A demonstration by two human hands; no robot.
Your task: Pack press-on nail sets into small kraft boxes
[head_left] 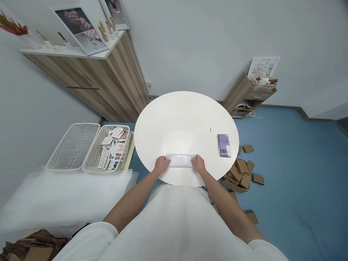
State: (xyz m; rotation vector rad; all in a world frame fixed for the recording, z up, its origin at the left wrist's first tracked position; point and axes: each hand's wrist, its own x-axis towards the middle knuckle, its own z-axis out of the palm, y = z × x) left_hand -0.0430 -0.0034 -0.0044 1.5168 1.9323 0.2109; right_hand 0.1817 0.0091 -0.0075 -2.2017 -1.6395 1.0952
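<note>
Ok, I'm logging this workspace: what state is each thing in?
White strip: flat, held at both ends
Left hand: closed on strip's left end
Right hand: closed on strip's right end
Card basket: open, filled
Neighbouring basket: open, loaded
Large cabinet: shut
Brown carton: open, heaped full

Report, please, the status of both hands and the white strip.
Left hand and right hand gripping opposite ends of white strip. Strip between them, over near part of table. Purple thing, blurred, right of right hand, not touching strip.

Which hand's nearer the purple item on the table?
Right. The right hand is left of the purple item; the left hand is farther left, at the left end of the white sheet.
</note>
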